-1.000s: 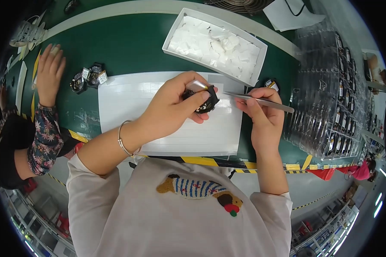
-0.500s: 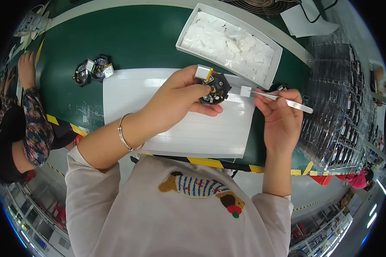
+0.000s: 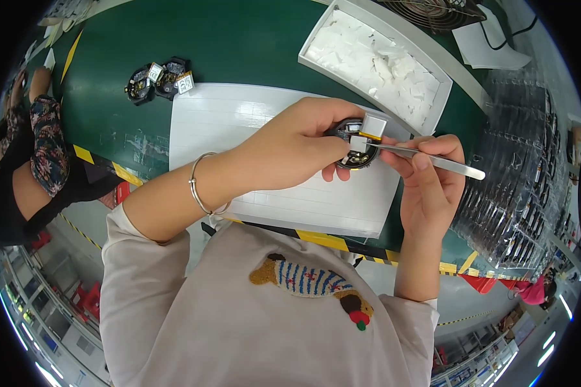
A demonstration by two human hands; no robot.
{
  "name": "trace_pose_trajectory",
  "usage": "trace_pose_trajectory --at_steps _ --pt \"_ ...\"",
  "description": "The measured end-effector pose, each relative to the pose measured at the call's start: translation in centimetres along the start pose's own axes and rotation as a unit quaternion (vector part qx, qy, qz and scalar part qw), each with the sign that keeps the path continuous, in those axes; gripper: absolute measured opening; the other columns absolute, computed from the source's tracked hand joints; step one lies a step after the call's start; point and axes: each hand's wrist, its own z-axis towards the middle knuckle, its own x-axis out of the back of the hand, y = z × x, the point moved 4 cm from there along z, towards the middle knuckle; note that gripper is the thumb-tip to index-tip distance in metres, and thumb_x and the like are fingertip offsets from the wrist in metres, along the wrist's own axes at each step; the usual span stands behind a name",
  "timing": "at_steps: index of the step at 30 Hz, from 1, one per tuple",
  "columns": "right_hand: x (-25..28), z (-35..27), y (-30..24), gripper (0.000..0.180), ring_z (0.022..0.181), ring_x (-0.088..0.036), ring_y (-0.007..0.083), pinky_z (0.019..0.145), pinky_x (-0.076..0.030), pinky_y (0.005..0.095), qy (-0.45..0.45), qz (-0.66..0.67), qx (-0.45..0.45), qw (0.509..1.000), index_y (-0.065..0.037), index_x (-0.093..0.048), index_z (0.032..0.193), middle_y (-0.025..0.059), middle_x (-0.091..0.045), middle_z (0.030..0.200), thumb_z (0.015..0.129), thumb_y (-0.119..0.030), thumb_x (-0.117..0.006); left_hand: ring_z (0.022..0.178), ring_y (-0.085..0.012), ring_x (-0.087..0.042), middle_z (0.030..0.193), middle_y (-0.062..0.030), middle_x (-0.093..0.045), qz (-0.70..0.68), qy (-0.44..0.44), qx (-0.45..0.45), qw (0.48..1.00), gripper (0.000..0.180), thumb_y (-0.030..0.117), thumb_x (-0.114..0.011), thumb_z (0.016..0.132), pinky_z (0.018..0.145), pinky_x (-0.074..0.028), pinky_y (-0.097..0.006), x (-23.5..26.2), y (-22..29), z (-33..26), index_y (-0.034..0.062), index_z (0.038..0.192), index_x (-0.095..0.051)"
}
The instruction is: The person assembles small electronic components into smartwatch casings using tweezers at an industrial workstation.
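My left hand (image 3: 306, 142) is closed around a round black electronic module (image 3: 363, 159), which looks like the inside of a watch. A small silver battery (image 3: 375, 124) with a yellow edge stands out at the module's upper side. In my right hand (image 3: 432, 177) is a pair of metal tweezers (image 3: 455, 165), pinched between thumb and fingers. The tips rest at a small white square pad (image 3: 357, 144) lying over the module. Whether they still grip the pad is too small to tell. Below both hands lies a white ruled sheet (image 3: 290, 209).
Two similar modules (image 3: 175, 79) with batteries sit at the back left. A white box (image 3: 311, 57) of white scraps stands behind my hands. Stacked clear plastic trays (image 3: 513, 174) fill the right side, near a fan grille (image 3: 432, 11). Another person's arm (image 3: 48, 138) is at far left.
The module has moved right and turned in my left hand. The white pad, earlier at the tweezer tips apart from the module, is now over it. The view has shifted slightly.
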Motion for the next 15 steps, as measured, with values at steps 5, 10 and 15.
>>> trace_pose_trajectory --at_steps 5,10,15 --pt "0.0 0.0 0.3 0.010 0.096 -0.065 0.0309 0.083 -0.057 0.0367 -0.003 -0.047 0.020 0.999 0.002 -0.048 0.098 0.0163 -0.062 0.096 0.090 0.003 -0.054 0.068 -0.0102 -0.062 0.102 -0.0103 -0.065 -0.018 0.012 -0.002 1.000 0.041 -0.005 -0.047 0.085 0.054 -0.048 -0.022 0.0 -0.3 0.0 -0.0062 0.126 -0.048" --pt "-0.7 -0.6 -0.1 0.011 0.096 -0.064 0.0287 0.083 -0.056 0.0359 -0.040 -0.124 0.099 0.987 0.002 -0.048 0.099 0.0185 -0.060 0.099 0.091 0.002 -0.054 0.064 -0.0075 -0.059 0.091 -0.0075 -0.065 0.108 0.057 -0.026 0.992 0.034 0.000 -0.052 0.087 0.051 -0.046 -0.020 -0.2 -0.2 -0.2 -0.0046 0.120 -0.052" --pt "-1.2 -1.5 -0.8 0.013 0.095 -0.063 0.0305 0.081 -0.057 0.0401 -0.025 -0.093 0.146 0.985 0.004 -0.043 0.100 0.0239 -0.056 0.102 0.093 -0.002 -0.052 0.055 -0.0054 -0.054 0.081 -0.0052 -0.065 0.058 0.060 0.024 0.996 0.019 0.010 -0.054 0.092 0.046 -0.042 -0.019 0.4 -0.5 0.1 -0.0022 0.106 -0.058"
